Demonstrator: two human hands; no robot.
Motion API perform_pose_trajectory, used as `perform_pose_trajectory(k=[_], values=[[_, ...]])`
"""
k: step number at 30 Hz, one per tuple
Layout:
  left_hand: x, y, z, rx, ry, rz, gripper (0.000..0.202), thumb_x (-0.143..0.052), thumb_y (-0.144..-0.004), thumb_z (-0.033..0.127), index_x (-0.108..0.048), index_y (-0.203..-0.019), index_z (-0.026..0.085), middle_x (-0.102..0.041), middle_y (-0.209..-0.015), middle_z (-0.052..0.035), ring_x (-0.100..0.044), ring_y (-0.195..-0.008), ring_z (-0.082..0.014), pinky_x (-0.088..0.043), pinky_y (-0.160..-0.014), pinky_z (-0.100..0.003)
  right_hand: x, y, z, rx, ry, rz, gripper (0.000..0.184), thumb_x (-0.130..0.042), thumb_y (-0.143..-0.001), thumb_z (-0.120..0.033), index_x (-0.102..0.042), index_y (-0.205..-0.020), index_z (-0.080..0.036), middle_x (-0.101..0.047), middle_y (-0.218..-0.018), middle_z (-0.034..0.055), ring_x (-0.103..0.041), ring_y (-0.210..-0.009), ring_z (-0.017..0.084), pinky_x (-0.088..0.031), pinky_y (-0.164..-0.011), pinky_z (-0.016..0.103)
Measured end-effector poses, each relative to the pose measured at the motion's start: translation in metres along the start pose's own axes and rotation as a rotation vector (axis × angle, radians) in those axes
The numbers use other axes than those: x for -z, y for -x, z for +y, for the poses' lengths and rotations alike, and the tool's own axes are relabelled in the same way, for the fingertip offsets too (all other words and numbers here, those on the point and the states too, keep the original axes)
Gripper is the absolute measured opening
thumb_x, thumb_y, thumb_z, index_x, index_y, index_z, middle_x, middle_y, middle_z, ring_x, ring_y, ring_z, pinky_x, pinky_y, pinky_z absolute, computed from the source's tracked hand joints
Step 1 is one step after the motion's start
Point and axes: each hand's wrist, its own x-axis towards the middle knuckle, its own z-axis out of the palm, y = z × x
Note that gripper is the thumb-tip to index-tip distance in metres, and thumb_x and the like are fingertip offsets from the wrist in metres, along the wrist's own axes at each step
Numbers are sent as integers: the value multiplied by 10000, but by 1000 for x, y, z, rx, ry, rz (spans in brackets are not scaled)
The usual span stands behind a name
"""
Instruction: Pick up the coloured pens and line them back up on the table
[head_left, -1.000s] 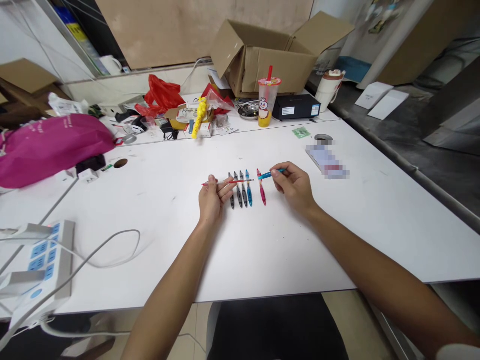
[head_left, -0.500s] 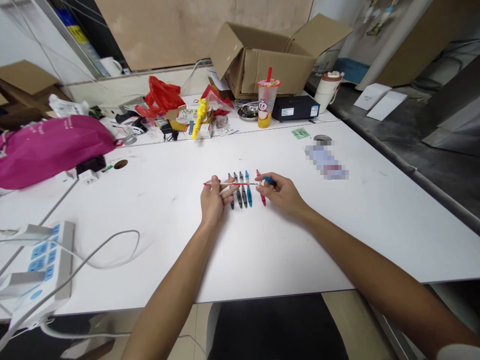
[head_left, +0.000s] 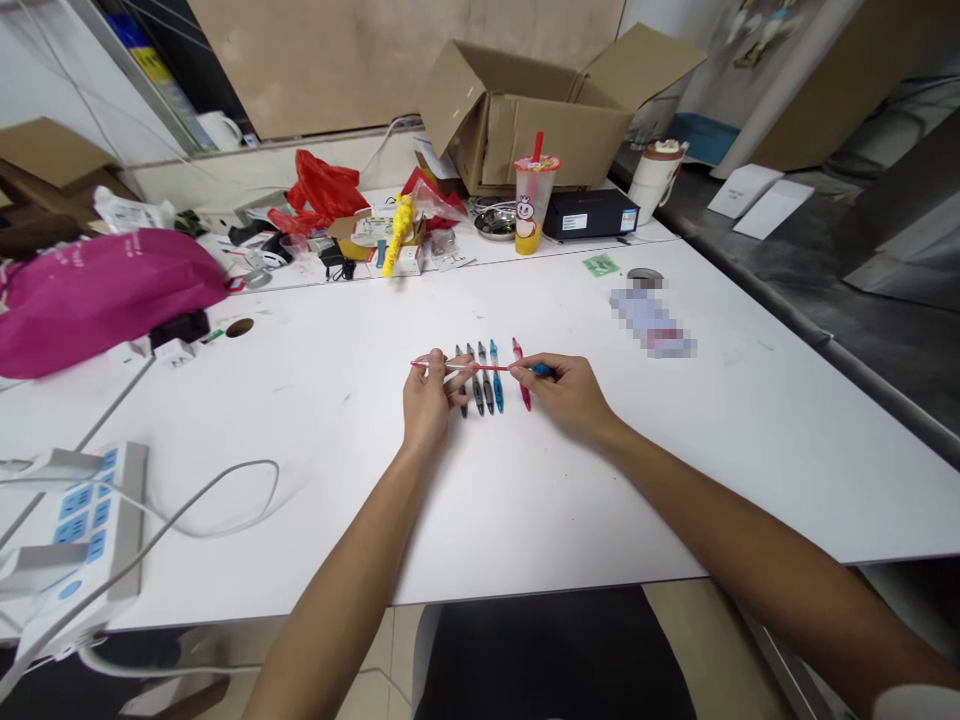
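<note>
A wide white table fills most of the view, its near edge running across the bottom above a dark chair seat. Near the middle of the table the left hand pinches a thin red refill between thumb and fingers, holding it level just above the surface. The right hand is closed around a blue pen barrel, whose open end meets the tip of the refill. Under the refill, between the two hands, lies a row of pens side by side: three dark ones, a blue one and a pink one, all pointing toward the far edge.

By the left edge sit a white power strip with blue buttons and a grey cable looping across the surface. A magenta bag rests at the far left corner. Along the far edge stand an open cardboard box, a plastic drink cup with a red straw, a black box, a red plastic bag and a yellow toy. Beyond the right edge runs a dark grey counter with white papers on it, and a brown board leans against the back wall.
</note>
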Motion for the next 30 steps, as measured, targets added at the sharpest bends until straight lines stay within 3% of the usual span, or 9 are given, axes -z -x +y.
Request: perform_pose_trajectory(k=[6, 9, 18, 23, 26, 30], values=[[11, -9, 9, -29, 113, 179, 290, -713, -924, 457, -654, -927, 173, -741, -1129, -98, -736, -893, -141, -517, -553, -170, 6, -3, -3, 9, -3, 61, 321, -765, -822, -503, -821, -894, -195, -589, -688, 11, -418, -628, 133, -334, -571, 302], [15, -12, 12, -16, 161, 201, 276, -699, -936, 449, -658, -921, 176, -732, -1096, -81, -720, -875, -121, -513, -558, -163, 8, -5, -1, 30, 15, 79, 328, -755, -829, -515, -816, -889, -198, -605, -712, 19, -424, -638, 138, -341, -575, 306], [8, -7, 9, 7, 129, 110, 247, -704, -940, 408, -685, -975, 164, -725, -1018, -64, -724, -833, -113, -502, -539, -155, 9, -5, -3, 6, -2, 61, 331, -784, -802, -510, -819, -878, -190, -611, -674, 16, -436, -612, 135, -359, -581, 313], [0, -3, 0, 49, 111, 18, 266, -737, -915, 404, -683, -981, 153, -747, -981, -79, -753, -820, -135, -527, -542, -162, 5, -3, -1, 7, 9, -12, 370, -796, -786, -551, -816, -889, -197, -632, -711, 22, -448, -621, 136, -360, -577, 310], [-2, -1, -4, 121, 114, -51, 310, -732, -910, 450, -669, -1001, 161, -760, -958, -89, -771, -814, -158, -539, -528, -167, 2, -1, 2, 0, 36, -67, 399, -750, -824, -587, -804, -893, -198, -603, -685, 11, -434, -607, 134, -346, -562, 303], [0, -1, -5, 114, 133, -40, 302, -690, -941, 458, -643, -989, 164, -763, -1003, -103, -785, -833, -171, -516, -485, -149, 4, 0, 0, 55, 60, -94, 419, -661, -900, -600, -775, -1003, -210, -622, -751, 12, -486, -661, 149, -396, -614, 304]])
